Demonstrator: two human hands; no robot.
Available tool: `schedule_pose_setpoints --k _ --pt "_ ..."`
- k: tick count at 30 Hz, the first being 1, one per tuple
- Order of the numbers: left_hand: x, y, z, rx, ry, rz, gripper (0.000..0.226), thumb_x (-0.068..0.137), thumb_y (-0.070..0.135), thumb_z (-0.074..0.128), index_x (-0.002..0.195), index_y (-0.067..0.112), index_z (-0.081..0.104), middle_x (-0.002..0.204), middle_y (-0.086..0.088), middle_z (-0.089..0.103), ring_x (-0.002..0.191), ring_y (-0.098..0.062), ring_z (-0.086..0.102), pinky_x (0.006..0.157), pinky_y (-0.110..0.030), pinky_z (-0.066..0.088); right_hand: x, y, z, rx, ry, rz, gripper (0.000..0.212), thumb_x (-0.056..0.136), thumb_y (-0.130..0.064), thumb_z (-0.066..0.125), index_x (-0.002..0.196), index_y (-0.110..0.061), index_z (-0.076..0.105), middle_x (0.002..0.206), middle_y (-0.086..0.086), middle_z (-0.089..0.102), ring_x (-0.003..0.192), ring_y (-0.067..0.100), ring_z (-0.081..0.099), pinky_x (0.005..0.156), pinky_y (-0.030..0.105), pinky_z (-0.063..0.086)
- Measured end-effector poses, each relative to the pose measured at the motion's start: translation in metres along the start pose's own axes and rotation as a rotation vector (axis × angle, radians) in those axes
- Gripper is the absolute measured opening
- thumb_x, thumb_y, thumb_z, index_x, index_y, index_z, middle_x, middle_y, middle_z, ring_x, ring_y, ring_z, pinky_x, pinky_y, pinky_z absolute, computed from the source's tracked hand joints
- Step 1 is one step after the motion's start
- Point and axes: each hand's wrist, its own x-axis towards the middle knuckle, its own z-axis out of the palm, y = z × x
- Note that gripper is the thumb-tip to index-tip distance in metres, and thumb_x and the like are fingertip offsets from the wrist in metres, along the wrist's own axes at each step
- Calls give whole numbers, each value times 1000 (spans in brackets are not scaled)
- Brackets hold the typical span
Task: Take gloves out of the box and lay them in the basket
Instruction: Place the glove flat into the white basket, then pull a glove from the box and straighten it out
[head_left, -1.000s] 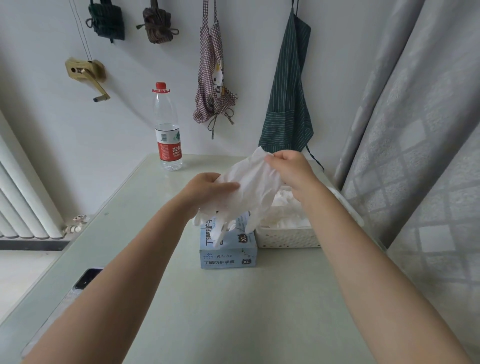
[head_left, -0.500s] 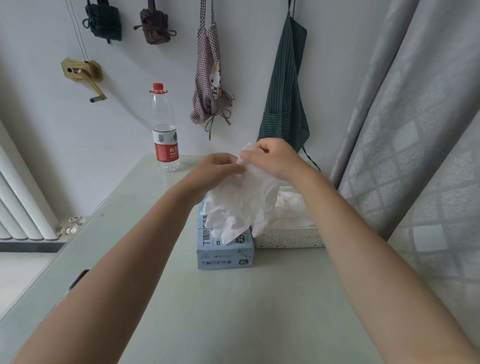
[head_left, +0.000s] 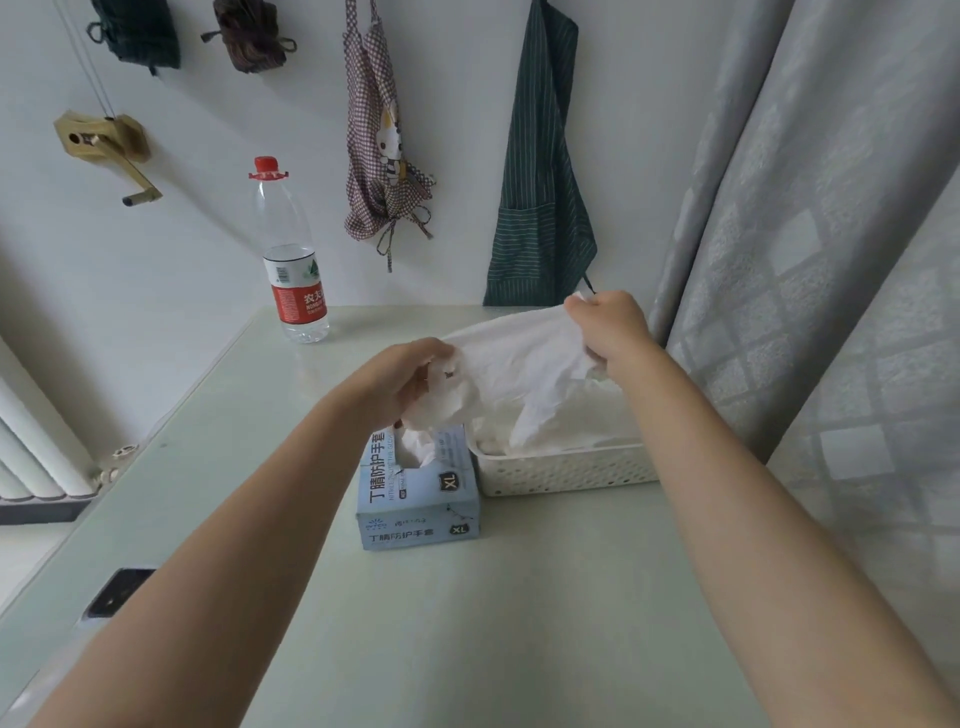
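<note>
Fingers (head_left: 415, 384) of both hands on glove (head_left: 519, 374), long axis left-right over basket (head_left: 561, 470).

the glove box (head_left: 418, 499) carries chinese print: "丁腈防护手套" runs along its front face and again, turned sideways, on its top beside the opening. "xl" stands in a dark badge on the front at the right and once more on the top. smaller lines on the box are too fine to read. the water bottle (head_left: 291, 249) has a red label with "农夫" in white; the rest of it curves out of sight.
</note>
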Motion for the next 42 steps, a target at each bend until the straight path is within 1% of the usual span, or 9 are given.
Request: schedule_pose_setpoints --k 3,5,9,15,19,24,29,35,42 --pt "23 14 29 81 151 19 14 87 22 67 89 8 67 81 -11 65 66 -24 61 73 -34 51 11 26 -16 8 -13 129 33 96 -25 50 68 -8 47 55 10 44 44 22 42 37 21 45" --pt "40 19 50 182 266 55 13 85 20 69 95 12 65 84 -7 66 70 -24 64 67 -31 55 19 48 -24 17 11 185 25 95 -25 53 80 -6 56 67 14 53 55 24 51 55 39 55" --pt "63 11 84 823 384 251 39 86 23 63 123 21 50 108 2 57 81 -15 58 71 -29 48 31 90 -33 -93 33 152 19 95 -22 56 84 -7 53 82 7 54 81 24 53 62 25 33" --pt "72 -24 133 1249 10 553 46 94 48 54 135 26 53 143 0 48 133 -21 43 111 -42 32 41 121 -28 -254 3 108 45 95 -31 57 62 -19 31 62 -2 36 74 23 44 46 27 24" --pt "73 -43 137 1550 -103 372 80 85 76 43 151 35 27 160 3 24 148 -23 20 120 -51 12 43 126 -25 -323 76 66 26 98 -22 54 113 -1 55 113 15 63 108 35 57 79 33 44" --pt "67 -45 126 1453 -148 303 90 80 79 47 153 33 23 162 2 20 149 -23 17 120 -52 13 35 126 -13 -554 145 -40 31 95 -12 54 122 1 46 127 22 51 117 39 52 90 42 45" --pt "54 -21 88 1162 134 511 53 95 56 49 138 26 49 146 -2 45 136 -24 39 112 -46 33 20 89 3 -731 290 -233 23 93 -16 54 114 -7 53 120 15 50 114 33 46 87 43 39" --pt "24 -22 13 1058 376 364 20 92 23 57 104 23 72 112 -4 61 105 -23 59 90 -33 47 -13 33 66 -449 -116 -437 9 92 -16 51 88 -17 59 92 -2 54 92 22 54 86 37 42" --pt "-6 -31 -34 1025 373 221 26 89 16 50 99 19 73 105 -1 71 93 -22 65 79 -30 53 -53 12 144 -695 -480 -499 16 84 -46 67 90 -30 66 102 -6 45 111 16 40 92 38 28"
